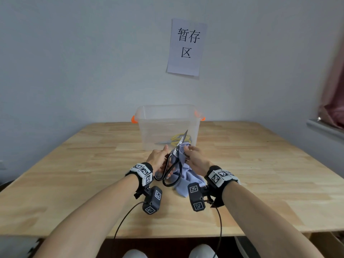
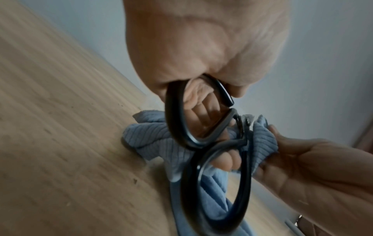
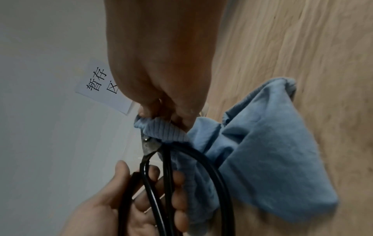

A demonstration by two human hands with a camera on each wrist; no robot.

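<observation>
Wood table (image 1: 260, 174) bears a clear box (image 1: 167, 123) at the far edge. Before it, a blue cloth (image 1: 188, 178) hangs from the right hand (image 1: 197, 159), which pinches it around the scissors (image 1: 175, 152) near the pivot. The blades point away toward the box. The left hand (image 1: 158, 158) grips the black loops.

Wooden table (image 1: 74, 174): clear bin (image 1: 167, 125), blue cloth (image 1: 186, 181)

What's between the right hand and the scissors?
The blue cloth: the right hand pinches it over the scissors above the pivot, shown in right wrist view.
</observation>
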